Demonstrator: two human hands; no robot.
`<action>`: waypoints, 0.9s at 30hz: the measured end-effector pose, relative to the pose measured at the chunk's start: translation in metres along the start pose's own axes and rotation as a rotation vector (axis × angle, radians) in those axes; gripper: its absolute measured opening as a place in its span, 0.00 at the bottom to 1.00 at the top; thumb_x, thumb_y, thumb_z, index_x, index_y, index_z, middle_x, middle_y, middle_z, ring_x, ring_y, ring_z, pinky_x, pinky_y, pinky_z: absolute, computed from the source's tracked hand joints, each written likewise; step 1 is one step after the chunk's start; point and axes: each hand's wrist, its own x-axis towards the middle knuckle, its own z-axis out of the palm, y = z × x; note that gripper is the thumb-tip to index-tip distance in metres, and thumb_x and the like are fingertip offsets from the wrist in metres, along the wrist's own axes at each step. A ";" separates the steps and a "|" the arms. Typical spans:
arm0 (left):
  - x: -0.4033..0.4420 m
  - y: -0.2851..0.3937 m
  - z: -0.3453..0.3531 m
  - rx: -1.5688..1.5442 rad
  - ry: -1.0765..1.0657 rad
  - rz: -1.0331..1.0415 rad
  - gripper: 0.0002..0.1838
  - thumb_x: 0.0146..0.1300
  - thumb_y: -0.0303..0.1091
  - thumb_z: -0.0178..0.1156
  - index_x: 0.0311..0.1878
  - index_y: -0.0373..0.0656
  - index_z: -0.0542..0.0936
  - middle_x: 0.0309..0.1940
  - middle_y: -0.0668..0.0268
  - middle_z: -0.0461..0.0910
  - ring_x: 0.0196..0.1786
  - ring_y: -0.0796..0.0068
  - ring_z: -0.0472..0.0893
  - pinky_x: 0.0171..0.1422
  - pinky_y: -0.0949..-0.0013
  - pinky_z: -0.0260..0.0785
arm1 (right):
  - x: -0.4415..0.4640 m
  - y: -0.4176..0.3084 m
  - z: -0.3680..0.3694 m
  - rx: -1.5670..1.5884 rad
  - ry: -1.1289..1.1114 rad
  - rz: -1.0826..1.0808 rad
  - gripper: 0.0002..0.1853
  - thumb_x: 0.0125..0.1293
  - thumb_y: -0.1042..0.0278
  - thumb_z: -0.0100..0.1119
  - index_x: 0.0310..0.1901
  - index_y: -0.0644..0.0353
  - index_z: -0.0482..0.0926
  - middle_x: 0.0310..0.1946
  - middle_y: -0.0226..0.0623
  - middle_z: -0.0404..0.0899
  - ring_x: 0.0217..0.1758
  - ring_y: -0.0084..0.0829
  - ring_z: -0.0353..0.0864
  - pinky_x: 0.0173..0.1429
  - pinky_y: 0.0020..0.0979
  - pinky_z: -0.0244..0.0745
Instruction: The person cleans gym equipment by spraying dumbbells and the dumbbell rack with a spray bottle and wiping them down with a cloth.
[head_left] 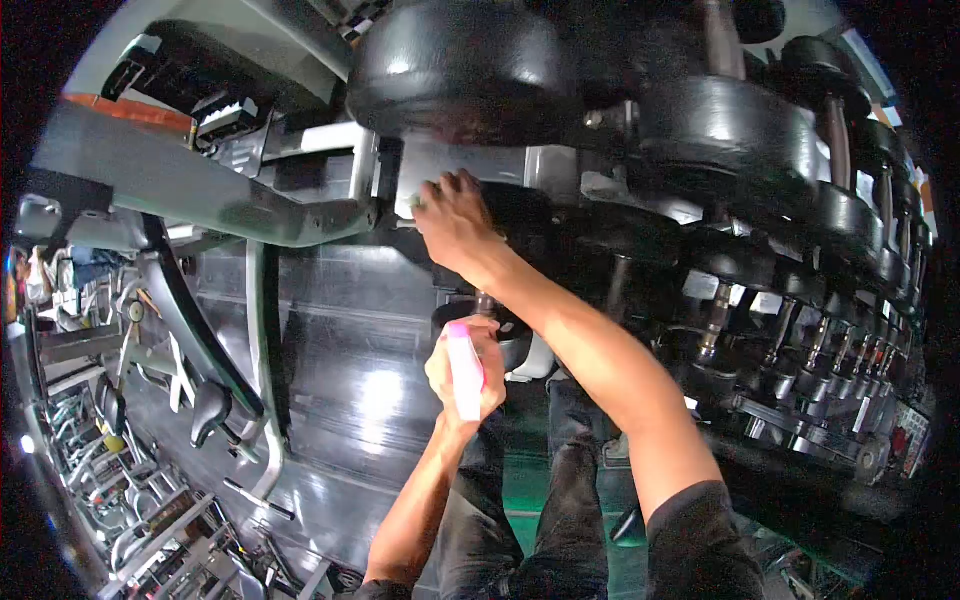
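My left hand (466,372) is closed around a spray bottle, whose white and pink spray head (464,365) points up toward me. The bottle's body is hidden by the fingers. Farther forward, my right hand (455,220) rests against the light metal end of the dumbbell rack (550,180), its fingers bent. A small pale greenish bit shows at its edge; what it holds is too unclear to name. Just beyond that hand sits a large black dumbbell (460,65) on the upper tier. Other dumbbells lie below and beside my right forearm.
Rows of black dumbbells (730,125) run off to the right on tiers. At left, a grey machine frame (200,180) and a padded bench (195,310) stand close by. Dark floor (350,350) lies between them and my legs. More gym machines (130,500) fill the lower left.
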 end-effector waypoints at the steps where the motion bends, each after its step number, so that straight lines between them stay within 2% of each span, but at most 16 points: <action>1: -0.005 0.003 0.000 -0.073 0.030 -0.120 0.06 0.54 0.20 0.56 0.36 0.35 0.74 0.33 0.54 0.81 0.31 0.66 0.82 0.37 0.68 0.75 | 0.010 -0.007 0.006 -0.214 -0.122 0.013 0.17 0.58 0.64 0.56 0.49 0.55 0.82 0.57 0.37 0.74 0.59 0.42 0.68 0.62 0.49 0.62; 2: -0.009 0.006 0.000 -0.144 0.058 -0.236 0.06 0.53 0.20 0.56 0.36 0.35 0.74 0.32 0.54 0.81 0.31 0.66 0.82 0.37 0.69 0.75 | 0.022 -0.012 0.017 -0.427 -0.241 0.025 0.16 0.57 0.64 0.58 0.46 0.57 0.84 0.53 0.36 0.77 0.51 0.34 0.72 0.56 0.43 0.66; 3: -0.010 0.007 0.000 -0.141 0.061 -0.243 0.06 0.53 0.20 0.56 0.36 0.35 0.74 0.32 0.54 0.81 0.31 0.66 0.82 0.37 0.69 0.75 | 0.034 -0.015 0.028 -0.423 -0.246 0.020 0.16 0.57 0.64 0.58 0.46 0.57 0.84 0.53 0.36 0.77 0.51 0.34 0.72 0.56 0.43 0.66; 5: -0.011 0.009 -0.002 -0.221 0.138 -0.287 0.06 0.53 0.21 0.57 0.36 0.35 0.75 0.32 0.54 0.81 0.30 0.65 0.82 0.36 0.69 0.76 | 0.064 -0.016 0.075 -0.793 -0.680 0.010 0.16 0.59 0.63 0.56 0.47 0.54 0.84 0.48 0.33 0.80 0.51 0.29 0.74 0.55 0.44 0.67; 6: -0.004 0.003 -0.005 -0.019 0.092 -0.063 0.06 0.54 0.22 0.58 0.36 0.34 0.75 0.32 0.54 0.81 0.30 0.65 0.82 0.37 0.68 0.76 | 0.083 -0.011 0.123 -1.150 -0.916 0.056 0.14 0.60 0.62 0.57 0.46 0.54 0.82 0.48 0.34 0.80 0.52 0.43 0.76 0.56 0.54 0.67; 9: -0.006 -0.001 -0.004 -0.104 0.109 -0.058 0.06 0.54 0.22 0.58 0.35 0.35 0.75 0.32 0.55 0.81 0.31 0.64 0.82 0.38 0.68 0.76 | 0.095 0.016 0.196 -1.280 -0.991 -0.006 0.15 0.59 0.62 0.58 0.45 0.57 0.82 0.48 0.38 0.79 0.53 0.42 0.76 0.56 0.53 0.68; 10: -0.006 -0.001 -0.005 -0.115 0.114 -0.061 0.06 0.54 0.22 0.58 0.35 0.35 0.75 0.32 0.55 0.81 0.31 0.64 0.82 0.38 0.68 0.76 | 0.045 0.011 0.148 -1.453 -0.346 -0.037 0.14 0.61 0.62 0.55 0.46 0.59 0.81 0.45 0.41 0.79 0.55 0.41 0.74 0.57 0.55 0.66; 11: -0.005 -0.003 -0.007 -0.103 0.107 -0.055 0.06 0.54 0.23 0.59 0.35 0.35 0.75 0.32 0.55 0.81 0.31 0.64 0.82 0.38 0.68 0.76 | 0.039 0.003 0.098 -1.463 -0.353 -0.036 0.14 0.61 0.62 0.55 0.46 0.59 0.81 0.45 0.41 0.79 0.55 0.41 0.74 0.57 0.55 0.66; 13: -0.004 -0.005 -0.012 -0.079 0.097 -0.046 0.06 0.53 0.25 0.59 0.35 0.35 0.76 0.31 0.56 0.81 0.32 0.63 0.82 0.39 0.68 0.76 | 0.035 -0.011 0.022 -0.471 -0.434 -0.019 0.18 0.60 0.68 0.54 0.53 0.52 0.79 0.56 0.35 0.74 0.58 0.36 0.74 0.55 0.44 0.71; 15: -0.005 -0.005 -0.019 -0.091 0.049 -0.093 0.07 0.53 0.26 0.61 0.34 0.36 0.76 0.30 0.57 0.81 0.33 0.64 0.82 0.39 0.68 0.75 | -0.004 0.006 -0.020 -0.201 -0.166 -0.096 0.19 0.58 0.69 0.57 0.52 0.56 0.78 0.57 0.38 0.72 0.58 0.41 0.73 0.56 0.44 0.72; 17: -0.008 -0.009 -0.021 -0.079 0.026 -0.133 0.07 0.53 0.28 0.62 0.34 0.36 0.76 0.30 0.57 0.81 0.33 0.64 0.82 0.38 0.68 0.75 | -0.039 0.030 -0.025 0.099 0.198 -0.103 0.18 0.59 0.69 0.58 0.52 0.58 0.75 0.56 0.45 0.71 0.55 0.46 0.74 0.58 0.42 0.72; 18: -0.004 -0.008 -0.021 -0.055 0.018 -0.079 0.07 0.55 0.28 0.61 0.34 0.36 0.76 0.29 0.58 0.81 0.33 0.64 0.82 0.37 0.69 0.74 | -0.055 0.037 -0.026 0.090 0.194 -0.100 0.18 0.59 0.69 0.58 0.52 0.58 0.75 0.56 0.45 0.71 0.55 0.46 0.74 0.58 0.42 0.72; 22: 0.001 -0.004 -0.020 -0.124 0.048 -0.128 0.07 0.55 0.27 0.61 0.34 0.35 0.75 0.28 0.58 0.80 0.33 0.64 0.82 0.37 0.68 0.76 | -0.111 0.059 0.017 0.263 0.402 0.494 0.18 0.65 0.69 0.53 0.55 0.65 0.71 0.59 0.53 0.68 0.55 0.56 0.72 0.57 0.43 0.70; 23: 0.000 -0.009 -0.020 -0.150 0.058 -0.077 0.07 0.55 0.26 0.61 0.35 0.34 0.75 0.28 0.58 0.80 0.33 0.63 0.82 0.38 0.67 0.76 | -0.115 0.059 0.027 0.261 0.400 0.497 0.18 0.65 0.69 0.53 0.55 0.65 0.71 0.59 0.53 0.68 0.55 0.56 0.72 0.57 0.43 0.70; 25: -0.002 -0.011 -0.017 -0.182 0.065 -0.032 0.07 0.55 0.25 0.61 0.35 0.34 0.74 0.28 0.58 0.80 0.33 0.63 0.82 0.39 0.65 0.77 | -0.122 0.059 0.048 0.420 0.539 0.808 0.23 0.63 0.74 0.53 0.61 0.66 0.68 0.58 0.53 0.71 0.60 0.50 0.72 0.58 0.43 0.71; 27: -0.001 -0.005 -0.016 -0.213 0.097 -0.155 0.12 0.61 0.37 0.57 0.27 0.39 0.75 0.19 0.66 0.76 0.29 0.66 0.77 0.37 0.65 0.70 | -0.137 0.070 0.085 0.403 0.502 0.919 0.22 0.65 0.71 0.51 0.61 0.67 0.68 0.56 0.54 0.73 0.59 0.49 0.73 0.58 0.43 0.70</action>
